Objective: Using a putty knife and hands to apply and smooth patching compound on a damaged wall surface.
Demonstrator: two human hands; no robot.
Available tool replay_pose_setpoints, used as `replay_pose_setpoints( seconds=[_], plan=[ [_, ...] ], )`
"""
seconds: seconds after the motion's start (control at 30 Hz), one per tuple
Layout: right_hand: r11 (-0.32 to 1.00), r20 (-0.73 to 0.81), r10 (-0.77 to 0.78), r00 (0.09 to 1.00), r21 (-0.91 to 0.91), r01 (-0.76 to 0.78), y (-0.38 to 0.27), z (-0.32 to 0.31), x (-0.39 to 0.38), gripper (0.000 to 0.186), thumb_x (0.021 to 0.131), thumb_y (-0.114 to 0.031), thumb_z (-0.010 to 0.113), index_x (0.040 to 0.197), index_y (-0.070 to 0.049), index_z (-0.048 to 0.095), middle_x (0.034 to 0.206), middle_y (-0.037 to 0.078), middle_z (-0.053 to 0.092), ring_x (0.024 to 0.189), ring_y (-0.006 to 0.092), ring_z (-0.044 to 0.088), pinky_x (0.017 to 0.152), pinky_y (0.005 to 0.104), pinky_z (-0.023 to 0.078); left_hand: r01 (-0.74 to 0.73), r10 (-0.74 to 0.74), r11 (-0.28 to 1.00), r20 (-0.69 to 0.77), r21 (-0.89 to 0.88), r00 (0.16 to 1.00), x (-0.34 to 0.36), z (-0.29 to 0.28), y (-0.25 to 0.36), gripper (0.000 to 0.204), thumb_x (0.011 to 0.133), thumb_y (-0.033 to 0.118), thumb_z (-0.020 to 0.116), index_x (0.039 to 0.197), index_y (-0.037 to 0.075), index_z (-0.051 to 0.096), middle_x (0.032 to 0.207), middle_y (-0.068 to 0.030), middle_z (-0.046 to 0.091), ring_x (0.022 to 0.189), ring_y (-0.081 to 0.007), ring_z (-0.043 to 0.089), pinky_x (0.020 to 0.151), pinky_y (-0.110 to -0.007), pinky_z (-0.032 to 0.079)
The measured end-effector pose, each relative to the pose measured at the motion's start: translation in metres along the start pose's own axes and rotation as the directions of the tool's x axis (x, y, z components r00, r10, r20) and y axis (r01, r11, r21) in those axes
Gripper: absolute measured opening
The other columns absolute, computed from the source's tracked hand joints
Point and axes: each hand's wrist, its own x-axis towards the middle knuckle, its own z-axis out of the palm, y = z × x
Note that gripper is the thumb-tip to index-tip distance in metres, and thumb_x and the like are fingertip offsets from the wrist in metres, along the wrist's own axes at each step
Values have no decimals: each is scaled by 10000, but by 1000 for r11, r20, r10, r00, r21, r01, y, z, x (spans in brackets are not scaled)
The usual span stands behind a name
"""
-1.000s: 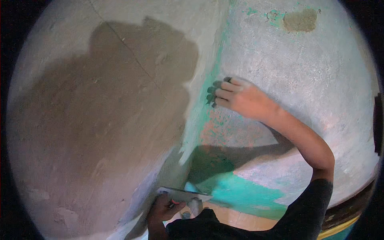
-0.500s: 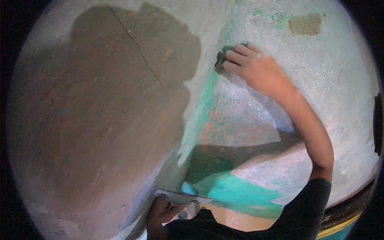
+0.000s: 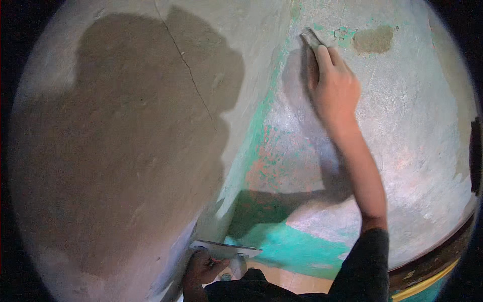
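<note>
My right hand (image 3: pixel 338 88) is raised against the right-hand wall, its fingers closed round a small flat scraper (image 3: pixel 314 39) whose end meets the plaster near the corner. Most of the scraper's handle is hidden by my fingers. Low down, close to my body, my left hand (image 3: pixel 204 268) grips a flat trowel (image 3: pixel 227 248) with its plate held nearly level. The right wall (image 3: pixel 382 116) is whitish grey, with green and orange flecks of old paint along the corner.
A thin dark crack (image 3: pixel 188 68) runs down the left wall, which lies largely in shadow. A bare brown patch (image 3: pixel 373 39) marks the upper right wall. Tan floor tiles (image 3: pixel 282 277) show below. Dark edging and a yellow strip (image 3: pixel 425 283) curve along the lower right.
My right hand has moved up and slightly right, away from the corner, and turned so the scraper points upward. My left hand and the trowel are almost where they were.
</note>
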Motion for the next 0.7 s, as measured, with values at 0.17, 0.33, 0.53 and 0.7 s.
replay_pose_setpoints(
  seconds=[0.17, 0.33, 0.53, 0.7],
  plan=[
    [929, 9, 300, 954, 226, -294, -16, 3, 16, 183, 918, -194, 574, 887, -16, 602, 811, 210, 633, 680, 414, 623, 596, 490, 498, 256, -252, 966, 115, -22, 961, 1, -5, 7, 257, 854, 266, 699, 933, 22, 698, 871, -138, 714, 834, -218, 684, 754, -368, 511],
    [904, -36, 301, 953, 329, -273, -19, 13, 26, 196, 905, -172, 588, 866, 14, 633, 794, 230, 639, 669, 433, 616, 610, 485, 489, -26, 24, 1000, 125, 17, 992, 7, 7, -63, 255, 856, 267, 699, 965, 38, 706, 889, -129, 721, 851, -215, 689, 759, -363, 513],
    [744, 75, 453, 889, 518, -423, -29, 16, 17, 226, 890, -151, 599, 800, 52, 640, 722, 271, 611, 683, 439, 617, 619, 474, 488, 10, -8, 993, 18, -115, 1000, -2, 5, -22, 232, 856, 227, 703, 975, 28, 705, 882, -102, 728, 825, -198, 686, 747, -351, 516],
    [832, -29, 377, 926, 450, -325, -29, 23, 42, 197, 884, -130, 594, 827, 50, 649, 727, 270, 612, 667, 446, 608, 613, 487, 484, 173, -167, 977, 62, -125, 984, -3, 3, -12, 225, 854, 214, 708, 972, 23, 702, 865, -98, 727, 804, -180, 681, 735, -340, 516]
  ],
)
